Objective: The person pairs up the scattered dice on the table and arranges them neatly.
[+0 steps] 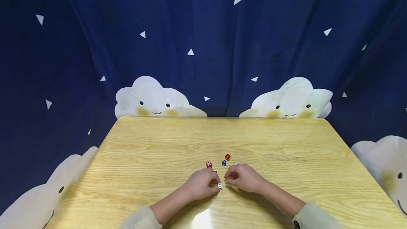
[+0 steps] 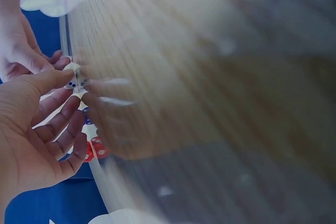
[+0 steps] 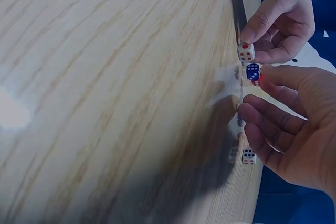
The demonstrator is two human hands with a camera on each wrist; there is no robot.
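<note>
In the head view my left hand (image 1: pixel 201 183) pinches a white die (image 1: pixel 219 186) between thumb and finger, low over the wooden table. Just right of it is my right hand (image 1: pixel 246 178), its fingers bent with a gap between thumb and index and nothing seen in it. A blue die (image 1: pixel 215 172) peeks out behind the left fingers, and a red die (image 1: pixel 208 164) lies beyond that hand. Farther back sit another blue die (image 1: pixel 224 163) and another red die (image 1: pixel 227 157). A second white die (image 1: pixel 237 163) is partly hidden behind the right hand.
The light wooden table (image 1: pixel 152 151) reaches back to a dark blue curtain (image 1: pixel 210 45) with white triangles and cloud shapes. A bright glare spot (image 1: pixel 202 220) shows near the table's front.
</note>
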